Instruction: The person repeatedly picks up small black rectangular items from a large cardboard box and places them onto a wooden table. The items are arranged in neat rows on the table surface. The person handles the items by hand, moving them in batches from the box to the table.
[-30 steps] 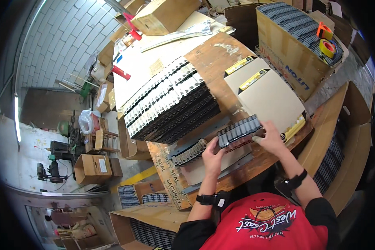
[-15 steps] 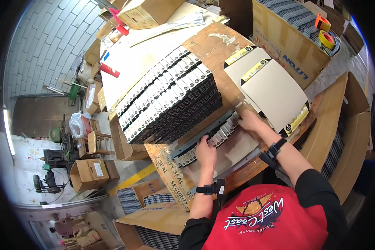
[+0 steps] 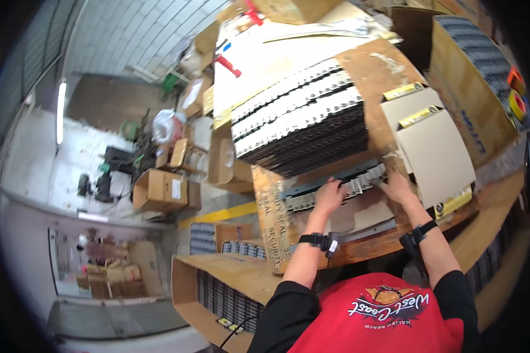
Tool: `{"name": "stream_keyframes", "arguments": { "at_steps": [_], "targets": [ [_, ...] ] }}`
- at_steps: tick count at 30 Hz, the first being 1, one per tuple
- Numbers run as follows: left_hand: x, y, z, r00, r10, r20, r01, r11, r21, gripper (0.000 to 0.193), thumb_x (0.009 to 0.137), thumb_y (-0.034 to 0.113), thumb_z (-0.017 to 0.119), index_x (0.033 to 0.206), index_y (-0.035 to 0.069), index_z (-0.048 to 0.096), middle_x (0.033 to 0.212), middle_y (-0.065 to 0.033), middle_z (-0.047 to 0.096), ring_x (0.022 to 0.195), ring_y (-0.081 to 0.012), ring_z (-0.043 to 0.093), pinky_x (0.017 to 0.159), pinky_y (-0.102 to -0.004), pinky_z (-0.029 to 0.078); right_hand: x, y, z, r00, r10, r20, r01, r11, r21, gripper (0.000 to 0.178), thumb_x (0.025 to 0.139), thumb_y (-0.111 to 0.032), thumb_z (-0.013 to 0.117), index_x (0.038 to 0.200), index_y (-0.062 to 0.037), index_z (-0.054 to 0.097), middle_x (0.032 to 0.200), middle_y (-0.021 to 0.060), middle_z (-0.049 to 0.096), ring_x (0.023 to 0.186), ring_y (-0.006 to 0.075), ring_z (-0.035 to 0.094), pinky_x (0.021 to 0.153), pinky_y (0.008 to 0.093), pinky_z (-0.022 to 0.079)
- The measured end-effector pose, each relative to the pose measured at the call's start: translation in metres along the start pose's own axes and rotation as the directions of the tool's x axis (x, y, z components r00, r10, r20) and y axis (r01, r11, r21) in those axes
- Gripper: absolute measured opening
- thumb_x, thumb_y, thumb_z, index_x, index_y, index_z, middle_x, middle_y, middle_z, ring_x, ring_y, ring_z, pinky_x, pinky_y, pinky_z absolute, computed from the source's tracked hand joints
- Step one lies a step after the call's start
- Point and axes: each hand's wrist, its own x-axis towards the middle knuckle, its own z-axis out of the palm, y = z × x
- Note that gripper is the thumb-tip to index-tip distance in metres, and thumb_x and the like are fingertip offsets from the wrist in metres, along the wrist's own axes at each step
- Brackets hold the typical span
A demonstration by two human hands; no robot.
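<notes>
Though hands at row-edge, roomy cardboard

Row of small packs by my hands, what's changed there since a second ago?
The raised block of packs came down into the right part of the row. Your left hand is mid-row, your right hand at its right end. The large stack stayed put.

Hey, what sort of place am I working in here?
Probably a small workshop or packing room: there's a big stack of small packs on a wooden table, a cardboard box filled with rows of items, and what looks like a machine.
</notes>
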Motion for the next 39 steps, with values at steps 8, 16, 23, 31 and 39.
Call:
{"name": "stream_keyframes", "arguments": {
  "at_steps": [8, 16, 23, 31, 39],
  "targets": [
    [0.005, -0.005, 0.0, 0.996, -0.065, 0.06, 0.062, 0.997, 0.045, 0.033, 0.077, 0.029, 0.06, 0.095, 0.002, 0.064, 0.102, -0.0197, 0.058, 0.089, -0.038, 0.058, 0.077, -0.0445, 0.048, 0.001, -0.002, 0.006, 0.998, 0.041, 0.048, -0.041, 0.999, -0.012, 0.075, 0.081, -0.045, 0.059, 0.13, 0.0051, 0.036, 0.125, 0.0315, 0.045, 0.109, 0.0435, 0.05, 0.092, 0.0456, 0.04],
    [-0.004, -0.021, 0.079, 0.912, 0.347, -0.217, -0.229, 0.872, 0.432, 0.082, 0.067, 0.025, 0.073, 0.134, 0.001, 0.033, 0.131, -0.0168, 0.042, 0.127, -0.0323, 0.035, 0.105, -0.0524, 0.024, 0.003, 0.016, 0.019, 0.99, -0.118, -0.079, 0.113, 0.992, -0.059, 0.067, 0.085, -0.031, 0.059, 0.137, 0.002, 0.032, 0.141, 0.0256, 0.03, 0.133, 0.0357, 0.026, 0.108, 0.0389, 0.022],
    [-0.008, -0.006, 0.024, 0.968, 0.244, 0.05, -0.249, 0.935, 0.251, 0.077, 0.069, 0.023, 0.071, 0.134, 0.005, 0.035, 0.132, -0.0168, 0.042, 0.125, -0.0315, 0.038, 0.106, -0.0484, 0.024, 0.003, 0.031, 0.026, 0.996, -0.058, -0.064, 0.051, 0.994, -0.095, 0.07, 0.085, -0.034, 0.059, 0.137, 0.0019, 0.03, 0.141, 0.0258, 0.029, 0.131, 0.0383, 0.028, 0.108, 0.0402, 0.024],
    [0.013, 0.001, 0.013, 0.978, 0.187, 0.096, -0.204, 0.954, 0.219, 0.096, 0.063, 0.027, 0.078, 0.141, 0.009, 0.023, 0.141, -0.0177, 0.031, 0.13, -0.0354, 0.031, 0.107, -0.0505, 0.024, -0.008, -0.005, -0.017, 0.992, -0.112, -0.053, 0.122, 0.958, 0.259, 0.065, 0.081, -0.027, 0.062, 0.133, 0.0018, 0.036, 0.132, 0.0251, 0.042, 0.124, 0.0369, 0.039, 0.103, 0.04, 0.031],
    [-0.005, 0.079, -0.012, 0.883, 0.378, -0.278, -0.363, 0.926, 0.105, 0.061, 0.077, 0.021, 0.068, 0.127, -0.006, 0.044, 0.127, -0.0229, 0.048, 0.118, -0.0335, 0.046, 0.1, -0.0424, 0.035, -0.162, 0.039, -0.248, 0.968, 0.129, -0.213, -0.146, 0.987, -0.064, 0.035, 0.076, -0.008, 0.049, 0.109, -0.0086, 0.058, 0.099, 0.0176, 0.062, 0.094, 0.0359, 0.057, 0.081, 0.0428, 0.046]
  ]
}}
